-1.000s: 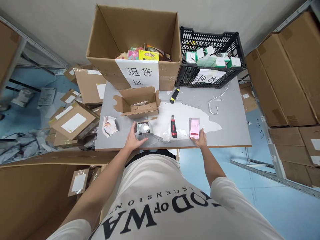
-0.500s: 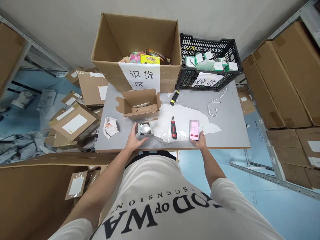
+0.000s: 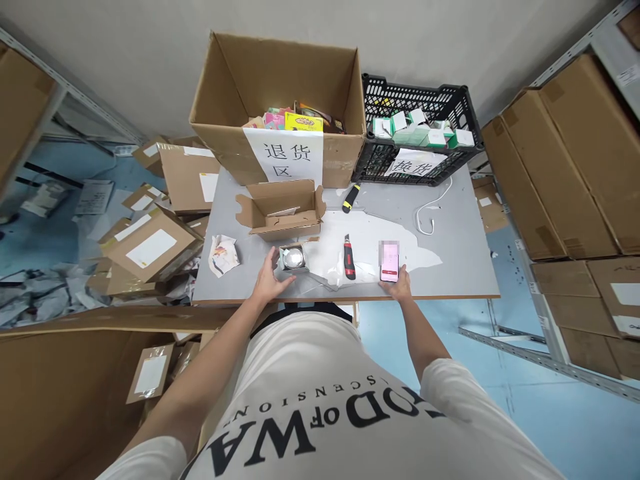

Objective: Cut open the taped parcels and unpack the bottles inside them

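Note:
On the table's front left part, my left hand (image 3: 269,280) is open, thumb and fingers spread around the near-left corner of a small open box (image 3: 283,265). Inside that box sits a round, shiny silver object (image 3: 293,257); its kind is unclear. I cannot tell whether the fingers touch the box. My right hand (image 3: 399,287) grips a smartphone (image 3: 389,262) by its lower end near the table edge, its pink screen lit and facing up. Between the hands lies a red and black utility knife (image 3: 349,259). An open brown carton (image 3: 280,231) stands behind the small box.
A large cardboard box (image 3: 225,147) of colourful packets and a black crate (image 3: 370,155) of green-white boxes stand at the back. A yellow-black cutter (image 3: 351,198), white cable (image 3: 425,208) and crumpled paper (image 3: 223,255) lie on the table (image 3: 465,267). Parcels (image 3: 150,248) pile up left.
The whole view has shifted slightly. Both hands keep almost the same positions, the left beside the small box and the right on the smartphone.

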Motion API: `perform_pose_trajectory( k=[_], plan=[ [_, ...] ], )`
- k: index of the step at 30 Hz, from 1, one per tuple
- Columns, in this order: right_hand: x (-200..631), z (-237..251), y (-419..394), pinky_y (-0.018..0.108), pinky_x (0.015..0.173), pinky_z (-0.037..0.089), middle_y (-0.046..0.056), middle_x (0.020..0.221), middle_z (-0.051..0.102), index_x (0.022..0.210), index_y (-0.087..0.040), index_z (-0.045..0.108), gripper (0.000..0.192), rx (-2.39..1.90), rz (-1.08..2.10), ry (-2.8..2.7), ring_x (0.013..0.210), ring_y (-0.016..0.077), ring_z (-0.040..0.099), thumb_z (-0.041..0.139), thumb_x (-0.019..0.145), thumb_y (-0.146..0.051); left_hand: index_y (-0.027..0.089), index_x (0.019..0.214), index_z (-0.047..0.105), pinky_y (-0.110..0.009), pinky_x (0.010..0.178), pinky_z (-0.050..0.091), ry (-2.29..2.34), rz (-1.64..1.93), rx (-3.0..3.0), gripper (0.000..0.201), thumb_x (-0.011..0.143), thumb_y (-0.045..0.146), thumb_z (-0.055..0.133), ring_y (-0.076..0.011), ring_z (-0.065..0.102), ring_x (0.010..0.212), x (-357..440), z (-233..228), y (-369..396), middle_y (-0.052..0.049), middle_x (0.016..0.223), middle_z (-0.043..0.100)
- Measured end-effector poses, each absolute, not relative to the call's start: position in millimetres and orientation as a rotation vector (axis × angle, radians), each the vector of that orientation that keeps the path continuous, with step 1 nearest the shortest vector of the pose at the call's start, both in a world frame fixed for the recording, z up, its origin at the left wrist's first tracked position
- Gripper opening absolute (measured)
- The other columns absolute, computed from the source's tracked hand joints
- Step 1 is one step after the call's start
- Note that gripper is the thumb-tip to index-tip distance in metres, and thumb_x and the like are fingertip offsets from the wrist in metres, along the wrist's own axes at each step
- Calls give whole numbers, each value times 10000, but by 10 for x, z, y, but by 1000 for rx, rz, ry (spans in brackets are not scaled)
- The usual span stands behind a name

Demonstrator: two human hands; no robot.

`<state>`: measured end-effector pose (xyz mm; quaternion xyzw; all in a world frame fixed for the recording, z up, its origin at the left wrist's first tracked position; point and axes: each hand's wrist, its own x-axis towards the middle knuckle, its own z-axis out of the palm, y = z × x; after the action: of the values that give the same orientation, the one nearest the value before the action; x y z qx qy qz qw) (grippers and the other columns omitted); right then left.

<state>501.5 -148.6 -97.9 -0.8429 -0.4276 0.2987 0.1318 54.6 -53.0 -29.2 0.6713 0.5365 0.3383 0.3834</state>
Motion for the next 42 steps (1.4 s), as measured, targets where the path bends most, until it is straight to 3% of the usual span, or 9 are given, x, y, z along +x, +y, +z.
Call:
perform_pose_trajectory(
  k=[4,8,14,22,28,34,39,42],
  plan=[
    [4969,-974,-1461,510,1099,257,204,1520,181,1499,-137,-3,1200,-2508,805,-1263,1394,376,187,626,630,-673,214,1472,156,-500,1011,437,1366,853,1719,1049,650,413,778,-331,440,1291,536,-282,-517,-193,1438,385],
    [4851,-924,-1406,528,1081,270,213,1499,224,1490,-121,134,1059,-2538,603,-1306,1369,399,223,576,691,-658,209,1467,187,-495,1001,446,1365,832,1719,1025,653,436,767,-337,436,1292,532,-233,-497,-187,1443,378],
    [4438,-769,-1223,521,1071,302,200,1441,344,1434,-110,293,861,-2227,423,-1576,1329,354,311,484,782,-639,203,1464,212,-491,1007,441,1380,793,1718,1030,638,463,768,-339,456,1274,511,-223,-448,-178,1438,390],
    [3632,-459,-916,521,1060,357,171,1358,477,1378,-155,390,726,-1670,592,-1874,1276,316,424,581,793,-539,211,1449,262,-500,1011,427,1348,703,1749,1004,624,473,770,-342,459,1269,441,-272,-371,-169,1411,434],
    [3144,-204,-768,487,1087,337,151,1431,413,1313,-211,428,724,-1418,783,-1855,1324,285,396,724,704,-467,208,1417,310,-509,967,460,1293,726,1773,935,638,455,765,-331,515,1213,436,-255,-325,-160,1361,488],
    [2884,-65,-681,465,1096,322,149,1478,346,1291,-208,439,688,-1373,908,-1833,1353,269,360,742,699,-386,216,1426,282,-497,948,481,1213,746,1775,953,637,418,775,-323,523,1206,426,-195,-293,-170,1394,443],
    [2795,-48,-685,430,1042,393,152,1473,355,1260,-202,458,580,-1364,940,-1796,1268,248,466,694,742,-317,242,1328,398,-472,907,520,1158,750,1732,820,619,379,785,-283,570,1142,454,-160,-273,-129,1305,523],
    [2760,-32,-697,431,1052,382,154,1450,388,1251,-194,467,541,-1354,933,-1776,1289,249,445,669,757,-285,244,1270,441,-448,851,556,1113,746,1713,763,600,348,793,-277,572,1127,486,-127,-270,-111,1261,540]
  ],
)
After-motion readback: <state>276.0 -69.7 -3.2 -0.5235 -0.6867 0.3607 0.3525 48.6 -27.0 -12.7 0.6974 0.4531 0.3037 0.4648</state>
